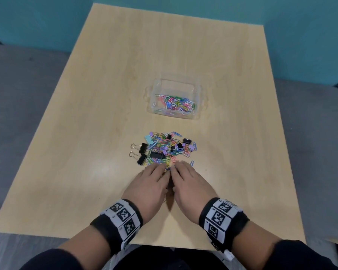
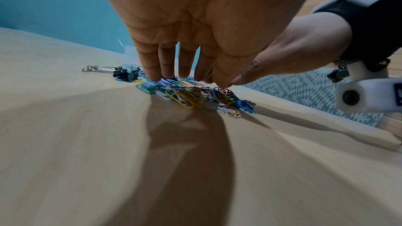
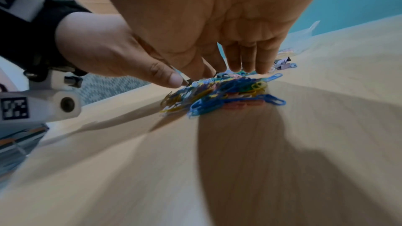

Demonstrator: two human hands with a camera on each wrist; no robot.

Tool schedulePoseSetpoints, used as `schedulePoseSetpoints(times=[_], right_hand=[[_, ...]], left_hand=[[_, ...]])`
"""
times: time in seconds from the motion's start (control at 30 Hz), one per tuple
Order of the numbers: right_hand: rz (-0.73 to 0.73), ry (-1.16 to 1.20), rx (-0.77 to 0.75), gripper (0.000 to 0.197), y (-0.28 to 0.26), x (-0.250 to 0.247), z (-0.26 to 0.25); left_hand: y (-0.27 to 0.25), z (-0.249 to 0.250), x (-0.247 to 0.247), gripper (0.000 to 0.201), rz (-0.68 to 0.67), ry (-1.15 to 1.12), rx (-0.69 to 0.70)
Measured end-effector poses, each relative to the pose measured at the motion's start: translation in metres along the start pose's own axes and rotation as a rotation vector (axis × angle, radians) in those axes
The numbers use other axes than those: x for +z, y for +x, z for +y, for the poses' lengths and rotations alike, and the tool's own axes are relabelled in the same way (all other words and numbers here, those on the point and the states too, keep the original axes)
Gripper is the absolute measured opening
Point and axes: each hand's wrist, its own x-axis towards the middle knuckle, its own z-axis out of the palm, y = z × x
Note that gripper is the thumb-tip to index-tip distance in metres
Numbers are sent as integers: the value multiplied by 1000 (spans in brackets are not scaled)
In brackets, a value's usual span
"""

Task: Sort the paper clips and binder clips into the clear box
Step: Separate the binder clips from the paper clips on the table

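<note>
Head view, left to right: left hand (image 1: 151, 182) and right hand (image 1: 185, 181) side by side, knuckles up, at the near edge of the mixed pile (image 1: 164, 149) on the tabletop (image 1: 86, 152). Both hands with fingers straight and close together, tips down on the paper clips (image 2: 189, 95); thumbs meet in the middle. Whether either thumb pinches a clip, cannot tell.

Clear box (image 1: 175, 98) sits beyond the pile, apart from it, with coloured paper clips already on its floor and no binder clips seen inside.

Step in hand, as judged: raking a batch of paper clips together at the pile's near edge. Next move calls for closing the fingers under a bunch and carrying it over the pile to the box, leaving binder clips behind.

Count: black binder clips (image 1: 142, 148), about six visible; one pale teal, several small lilac. Paper clips too many and tangled to count. One box.
</note>
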Motion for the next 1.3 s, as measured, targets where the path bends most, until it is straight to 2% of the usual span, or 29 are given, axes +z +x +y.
schedulePoseSetpoints(times=[0.1, 0.2, 0.33, 0.5, 0.7, 0.83, 1.03, 1.3], right_hand=[[21, -2, 37, 66, 18, -3, 6], [-77, -63, 18, 75, 23, -2, 11], [-31, -51, -32, 63, 1, 0, 3], [82, -32, 37, 60, 11, 1, 8], [-5, -33, -21, 60, -6, 10, 2], [95, -13, 53, 53, 4, 3, 10], [4, -57, 26, 58, -2, 2, 7], [47, -37, 68, 56, 26, -4, 13]], left_hand=[[12, -3, 7, 59, -28, 51, -1], [14, -3, 3, 56, -41, 80, -7], [-2, -5, -4, 45, 59, 28, 9], [2, -9, 0, 52, 63, 48, -42], [-4, -12, 2, 48, 69, 12, -15], [-5, -13, 4, 49, 85, 16, -43], [-6, -13, 1, 48, 117, -3, -31], [6, -17, 0, 46, 110, 26, -50]])
